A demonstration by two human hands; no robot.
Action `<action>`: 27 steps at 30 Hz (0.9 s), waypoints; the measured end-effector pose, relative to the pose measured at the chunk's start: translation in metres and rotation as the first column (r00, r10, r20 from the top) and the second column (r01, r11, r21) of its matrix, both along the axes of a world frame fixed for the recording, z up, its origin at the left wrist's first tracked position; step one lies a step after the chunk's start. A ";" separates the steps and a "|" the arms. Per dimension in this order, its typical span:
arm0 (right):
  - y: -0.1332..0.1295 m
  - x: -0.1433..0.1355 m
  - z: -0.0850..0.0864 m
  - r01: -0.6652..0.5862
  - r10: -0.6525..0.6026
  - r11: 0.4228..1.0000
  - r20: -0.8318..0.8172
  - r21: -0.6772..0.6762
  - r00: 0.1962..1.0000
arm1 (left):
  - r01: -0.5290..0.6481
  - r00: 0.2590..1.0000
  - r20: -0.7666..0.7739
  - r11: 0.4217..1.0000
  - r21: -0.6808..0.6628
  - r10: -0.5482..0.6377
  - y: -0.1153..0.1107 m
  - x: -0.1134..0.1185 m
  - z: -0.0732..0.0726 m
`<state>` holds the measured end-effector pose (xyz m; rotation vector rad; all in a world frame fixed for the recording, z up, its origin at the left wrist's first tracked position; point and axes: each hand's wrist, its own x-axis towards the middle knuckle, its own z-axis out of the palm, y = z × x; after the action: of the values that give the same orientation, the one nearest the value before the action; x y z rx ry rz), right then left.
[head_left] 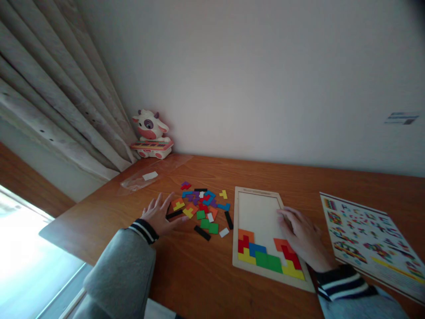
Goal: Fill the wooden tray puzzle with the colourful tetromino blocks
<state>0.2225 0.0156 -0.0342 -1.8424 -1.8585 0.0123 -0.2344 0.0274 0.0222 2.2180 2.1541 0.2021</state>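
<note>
Left hand [161, 215] touches loose puzzle pieces [202, 208]; right hand [303, 237] rests on puzzle tray [257, 208].

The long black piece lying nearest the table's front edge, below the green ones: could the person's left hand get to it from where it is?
Probably yes. The left hand rests flat beside the pile, and the black piece lies apart on bare table just to its right, with nothing between them.

Pile of loose pieces [202, 208] at frame centre on the table [186, 274]; puzzle tray [259, 212] just right of it, several pieces seated along its lower edge. Sheet [372, 239] at far right. Toy [151, 135] upper left, bag [146, 177] below it.
</note>
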 end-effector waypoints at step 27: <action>-0.002 -0.002 0.003 -0.030 0.030 0.999 0.016 0.023 0.999 | 0.035 0.984 0.166 0.975 0.219 -0.073 0.054 0.039 -0.027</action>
<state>0.2205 0.0139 -0.0315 -1.8034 -1.8886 -0.0133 -0.1950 0.0809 -0.0048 2.2666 2.0646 0.6299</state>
